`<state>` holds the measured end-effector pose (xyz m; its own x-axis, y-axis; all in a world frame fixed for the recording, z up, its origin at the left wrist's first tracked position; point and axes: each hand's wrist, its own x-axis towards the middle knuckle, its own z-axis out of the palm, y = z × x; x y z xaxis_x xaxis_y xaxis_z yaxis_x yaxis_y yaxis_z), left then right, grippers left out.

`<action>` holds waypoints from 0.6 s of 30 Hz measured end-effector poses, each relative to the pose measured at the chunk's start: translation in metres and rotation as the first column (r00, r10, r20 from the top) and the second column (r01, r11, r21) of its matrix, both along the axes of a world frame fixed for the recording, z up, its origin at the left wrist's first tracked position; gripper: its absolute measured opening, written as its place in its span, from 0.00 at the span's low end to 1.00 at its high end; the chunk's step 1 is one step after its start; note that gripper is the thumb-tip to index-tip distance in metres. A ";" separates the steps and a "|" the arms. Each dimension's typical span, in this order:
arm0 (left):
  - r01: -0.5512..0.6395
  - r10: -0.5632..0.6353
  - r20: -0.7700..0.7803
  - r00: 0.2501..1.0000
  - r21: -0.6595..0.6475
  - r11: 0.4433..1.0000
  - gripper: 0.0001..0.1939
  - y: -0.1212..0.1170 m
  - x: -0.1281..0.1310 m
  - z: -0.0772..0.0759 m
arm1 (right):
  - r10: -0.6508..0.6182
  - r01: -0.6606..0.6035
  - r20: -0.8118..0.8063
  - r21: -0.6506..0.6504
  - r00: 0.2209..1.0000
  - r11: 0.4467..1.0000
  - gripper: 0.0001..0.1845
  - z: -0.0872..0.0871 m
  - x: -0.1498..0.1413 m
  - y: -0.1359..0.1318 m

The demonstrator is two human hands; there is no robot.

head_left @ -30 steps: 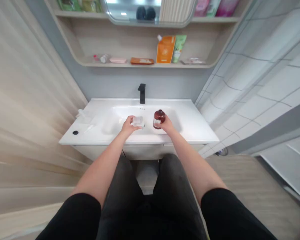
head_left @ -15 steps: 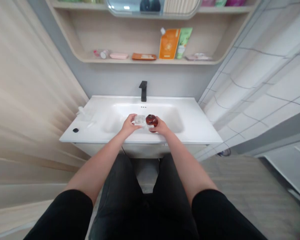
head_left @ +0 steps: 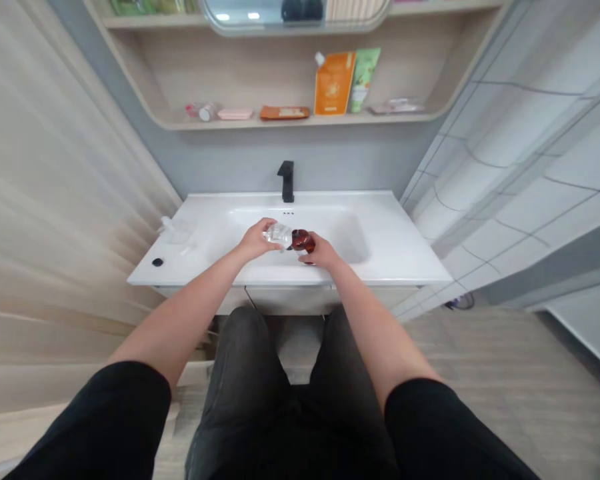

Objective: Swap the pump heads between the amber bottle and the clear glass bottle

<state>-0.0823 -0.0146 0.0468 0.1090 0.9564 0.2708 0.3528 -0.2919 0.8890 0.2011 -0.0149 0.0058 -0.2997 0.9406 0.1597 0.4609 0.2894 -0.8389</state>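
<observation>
Over the sink basin, my left hand is closed around a clear container, tipped toward the right. My right hand grips a brown bottle with a pale label, tilted so that its neck points left at the container's mouth. The bottle's neck and the container's rim meet or nearly meet; I cannot tell whether they touch. Whether any liquid passes between them is too small to make out.
Behind the basin stands a black faucet. A black cap and a clear, white-topped item lie on the left counter. Above, a wall shelf holds an orange pouch and a green tube. A curtain hangs at left.
My right hand has brought the brown bottle leftward to the clear container and tilted it from upright. My left hand has tipped the container to the right. The view has shifted slightly.
</observation>
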 end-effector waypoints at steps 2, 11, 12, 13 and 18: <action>-0.004 0.005 -0.042 0.999 0.010 1.000 0.45 0.001 0.000 0.006 | 0.011 -0.011 0.001 0.014 1.000 1.000 0.42 -0.001 0.000 0.001; 0.019 -0.005 -0.229 0.973 0.057 0.998 0.46 0.004 -0.001 0.028 | 0.022 -0.024 0.039 0.039 0.999 0.999 0.41 -0.002 0.000 0.002; 0.020 -0.001 -0.249 0.969 0.073 0.997 0.46 0.004 -0.002 0.029 | 0.021 -0.023 0.039 0.042 0.999 0.999 0.41 -0.002 -0.001 0.002; 0.026 -0.002 -0.267 0.964 0.089 0.996 0.45 0.004 -0.003 0.031 | 0.021 -0.022 0.035 0.042 0.999 0.999 0.41 -0.002 -0.001 0.002; 0.074 -0.027 -0.357 0.934 0.120 0.990 0.44 0.004 -0.005 0.038 | 0.017 -0.019 0.038 0.044 0.999 0.999 0.42 -0.003 -0.001 0.002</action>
